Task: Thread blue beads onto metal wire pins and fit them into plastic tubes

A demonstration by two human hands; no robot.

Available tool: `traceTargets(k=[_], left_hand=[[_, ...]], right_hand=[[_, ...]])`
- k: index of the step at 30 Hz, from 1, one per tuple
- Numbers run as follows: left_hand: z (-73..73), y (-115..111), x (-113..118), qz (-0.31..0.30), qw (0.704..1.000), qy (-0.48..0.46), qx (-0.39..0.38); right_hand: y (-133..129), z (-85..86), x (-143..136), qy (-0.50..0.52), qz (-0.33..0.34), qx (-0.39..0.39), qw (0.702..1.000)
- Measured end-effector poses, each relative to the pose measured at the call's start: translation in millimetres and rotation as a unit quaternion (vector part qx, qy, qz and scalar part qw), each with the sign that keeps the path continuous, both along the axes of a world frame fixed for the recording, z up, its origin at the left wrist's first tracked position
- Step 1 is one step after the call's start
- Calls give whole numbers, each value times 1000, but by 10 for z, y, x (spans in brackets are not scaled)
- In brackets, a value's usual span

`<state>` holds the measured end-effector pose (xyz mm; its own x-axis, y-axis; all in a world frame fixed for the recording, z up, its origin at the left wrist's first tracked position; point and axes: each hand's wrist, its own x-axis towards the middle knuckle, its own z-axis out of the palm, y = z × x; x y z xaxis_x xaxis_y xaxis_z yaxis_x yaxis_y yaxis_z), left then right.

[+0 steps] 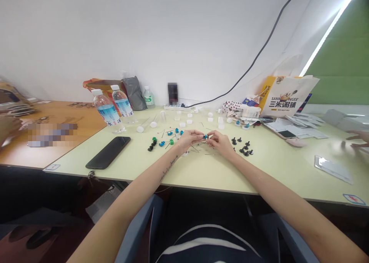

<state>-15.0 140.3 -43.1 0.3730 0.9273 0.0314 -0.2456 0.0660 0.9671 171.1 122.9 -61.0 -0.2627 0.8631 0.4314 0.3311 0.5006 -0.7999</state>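
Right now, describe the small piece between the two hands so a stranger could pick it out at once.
On the pale yellow-green table, find the left hand and right hand meeting near the middle. Between them is a small piece, partly hidden, showing blue and black. Unlike the loose blue pieces lying beside the left hand, it is held by both hands.

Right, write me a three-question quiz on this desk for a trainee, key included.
1. What bright colour shows on the small part held up between the left hand and the right hand?
2. True or false: the phone on the desk lies nearer the left hand than the right.
3. Fill in: the two bottles with blue labels have ____ caps.

Key: 1. Blue. 2. True. 3. White.
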Motion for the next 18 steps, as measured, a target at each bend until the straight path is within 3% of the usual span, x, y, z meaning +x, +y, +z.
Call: traceTargets(k=[7, 18], left_hand=[[-48, 39, -8, 1, 1000, -4, 7], [-3, 4, 4, 1, 1000, -4, -4]], right_hand=[[-4, 8, -2, 6, -3, -7, 1000], [-15, 29, -10, 5, -4, -7, 1000]])
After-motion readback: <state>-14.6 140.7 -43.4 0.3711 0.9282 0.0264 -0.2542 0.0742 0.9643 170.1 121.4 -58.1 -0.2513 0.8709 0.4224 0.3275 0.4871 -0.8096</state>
